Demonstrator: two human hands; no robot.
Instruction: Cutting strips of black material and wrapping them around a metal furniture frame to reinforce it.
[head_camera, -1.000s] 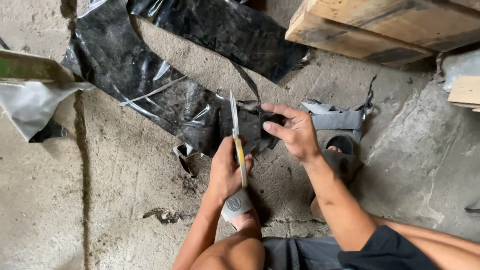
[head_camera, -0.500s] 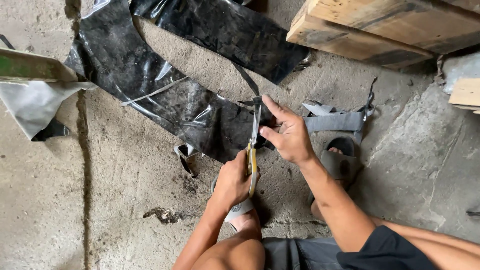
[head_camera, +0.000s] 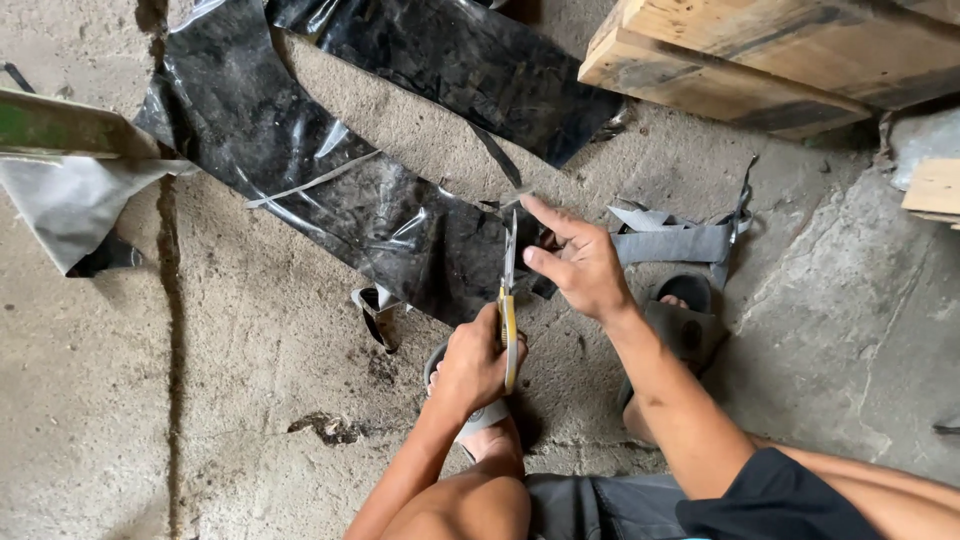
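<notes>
My left hand (head_camera: 470, 362) grips a pair of scissors (head_camera: 509, 300) with yellow handles. The blades point away from me into the near edge of a glossy black plastic sheet (head_camera: 330, 190) lying on the concrete floor. My right hand (head_camera: 582, 265) sits just right of the blades, its fingers stretched out and pinching the sheet's edge. A thin cut strip of black plastic (head_camera: 497, 155) trails from that spot. I squat, with both feet in sandals (head_camera: 690, 330) below my hands.
Grey cut strips (head_camera: 680, 240) lie right of my right hand. Thick wooden beams (head_camera: 760, 60) fill the upper right. A grey sheet (head_camera: 70, 205) under a green-painted plank (head_camera: 50, 125) lies at the left. A second black sheet piece (head_camera: 450, 60) lies at the top.
My left hand has shifted the scissors slightly right, against the sheet edge beside my right hand. My right hand's fingers went from curled on the sheet to more stretched out.
</notes>
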